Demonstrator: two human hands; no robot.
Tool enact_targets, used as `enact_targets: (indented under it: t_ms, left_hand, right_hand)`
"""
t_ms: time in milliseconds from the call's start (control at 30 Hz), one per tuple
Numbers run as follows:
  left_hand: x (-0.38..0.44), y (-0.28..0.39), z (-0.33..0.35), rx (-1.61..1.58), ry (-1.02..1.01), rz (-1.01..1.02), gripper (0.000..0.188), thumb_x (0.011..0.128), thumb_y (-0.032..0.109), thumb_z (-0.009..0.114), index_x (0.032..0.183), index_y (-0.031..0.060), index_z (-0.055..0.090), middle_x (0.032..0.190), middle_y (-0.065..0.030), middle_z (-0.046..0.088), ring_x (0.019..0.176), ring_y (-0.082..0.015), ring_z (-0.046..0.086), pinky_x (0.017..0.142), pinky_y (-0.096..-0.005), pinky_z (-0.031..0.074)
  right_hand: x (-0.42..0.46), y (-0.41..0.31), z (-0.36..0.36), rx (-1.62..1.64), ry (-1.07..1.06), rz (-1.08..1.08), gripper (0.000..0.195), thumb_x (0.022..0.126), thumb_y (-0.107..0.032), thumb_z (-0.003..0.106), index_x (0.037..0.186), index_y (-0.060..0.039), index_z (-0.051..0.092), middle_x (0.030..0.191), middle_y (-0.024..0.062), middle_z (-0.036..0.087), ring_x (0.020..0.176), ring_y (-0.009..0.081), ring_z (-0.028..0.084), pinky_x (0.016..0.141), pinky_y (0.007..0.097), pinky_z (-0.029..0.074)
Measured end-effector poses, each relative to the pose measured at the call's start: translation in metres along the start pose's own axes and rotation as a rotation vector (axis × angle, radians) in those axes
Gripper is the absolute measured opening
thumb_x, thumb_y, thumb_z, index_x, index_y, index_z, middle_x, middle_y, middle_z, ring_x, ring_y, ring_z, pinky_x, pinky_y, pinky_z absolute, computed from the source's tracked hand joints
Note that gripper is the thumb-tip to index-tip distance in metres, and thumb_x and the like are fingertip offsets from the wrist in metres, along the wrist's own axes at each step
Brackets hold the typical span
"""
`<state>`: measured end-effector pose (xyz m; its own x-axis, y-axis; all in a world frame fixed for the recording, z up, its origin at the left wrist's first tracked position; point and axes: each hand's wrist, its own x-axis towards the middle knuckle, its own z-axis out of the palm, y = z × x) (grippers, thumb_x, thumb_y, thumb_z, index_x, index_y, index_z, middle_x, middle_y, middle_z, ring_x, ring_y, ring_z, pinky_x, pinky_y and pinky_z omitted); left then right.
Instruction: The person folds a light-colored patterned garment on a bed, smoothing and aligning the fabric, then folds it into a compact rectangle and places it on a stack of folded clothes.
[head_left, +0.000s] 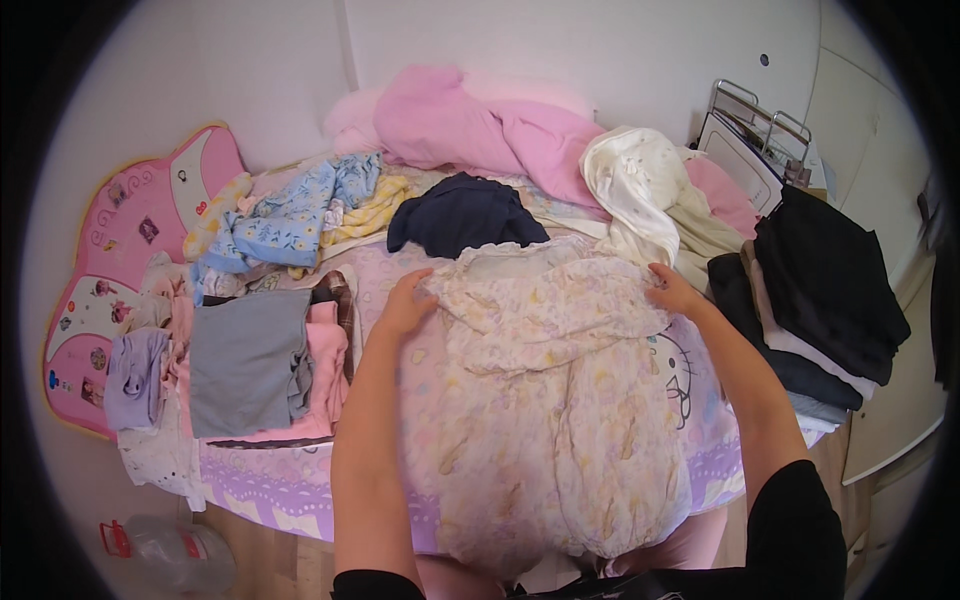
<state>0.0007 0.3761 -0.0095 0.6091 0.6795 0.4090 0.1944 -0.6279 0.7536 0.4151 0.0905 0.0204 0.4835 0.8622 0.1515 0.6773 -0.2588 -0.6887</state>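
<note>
A pale floral garment (555, 405) with pink and yellow print lies spread before me, its lower end reaching over the bed's near edge. Its gathered upper edge is ruffled, and a sleeve-like part is folded across it. My left hand (411, 301) pinches its upper left corner. At the upper right corner, my right hand (673, 289) grips the cloth between thumb and fingers. Just beyond the garment sits a crumpled dark navy cloth (469, 214). Beneath everything is a purple-pink patterned bed sheet (262, 491) with a cartoon cat print.
Folded clothes with a grey piece (247, 364) on top are stacked left; a black stack (825, 277) stands right. Behind lie a blue floral garment (281, 217), pink bedding (480, 127) and white satin cloth (634, 180). A pink headboard (135, 202) borders the left. A plastic bottle (176, 551) is on the floor.
</note>
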Motion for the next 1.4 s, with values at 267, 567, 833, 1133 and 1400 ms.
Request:
enact_targets:
  t_ms: [267,567,833,1133,1400]
  left_hand:
    - [0.018,-0.006,0.013,-0.043,-0.129,-0.281,0.023,0.069,0.019,0.067,0.085,0.0051,0.059,0.071,-0.0059,0.060,0.069,-0.0142,0.056,0.061,-0.0250,0.043]
    - [0.014,0.029,0.028,0.457,0.128,-0.445,0.019,0.066,0.025,0.060,0.077,0.0101,0.056,0.082,-0.0112,0.062,0.081,-0.0281,0.058,0.069,-0.0368,0.045]
    - [0.011,0.043,0.038,0.543,0.260,-0.513,0.018,0.067,0.022,0.059,0.081,0.0115,0.056,0.084,-0.0114,0.059,0.081,-0.0274,0.057,0.068,-0.0380,0.044]
    - [-0.021,0.085,0.033,0.351,-0.224,0.379,0.019,0.072,0.013,0.057,0.088,0.0032,0.056,0.092,-0.0130,0.058,0.086,-0.0294,0.054,0.076,-0.0360,0.043]
    - [-0.021,0.035,0.061,0.587,-0.059,0.358,0.044,0.078,0.017,0.051,0.118,0.0024,0.044,0.120,-0.0199,0.044,0.103,-0.0338,0.049,0.087,-0.0363,0.039]
  right_hand:
    - [0.021,-0.039,-0.025,-0.267,-0.337,0.243,0.066,0.057,-0.013,0.071,0.116,0.0011,0.046,0.078,0.0105,0.061,0.066,0.0199,0.057,0.057,0.0292,0.046]
    - [0.036,-0.050,-0.080,0.242,0.272,0.325,0.031,0.060,-0.007,0.064,0.087,0.0050,0.058,0.067,0.0077,0.057,0.055,0.0151,0.053,0.050,0.0278,0.042]
    - [-0.025,-0.162,-0.091,0.616,0.124,-0.033,0.024,0.070,-0.003,0.051,0.092,0.0023,0.056,0.083,0.0076,0.060,0.072,0.0150,0.058,0.067,0.0281,0.047]
    - [-0.016,-0.145,-0.106,0.709,-0.009,0.157,0.032,0.070,-0.002,0.052,0.101,0.0024,0.054,0.092,0.0097,0.059,0.081,0.0180,0.059,0.075,0.0317,0.047]
    - [-0.146,-0.237,-0.077,0.283,-0.216,-0.362,0.022,0.065,-0.013,0.064,0.081,-0.0070,0.051,0.077,-0.0016,0.054,0.071,0.0098,0.054,0.067,0.0249,0.045]
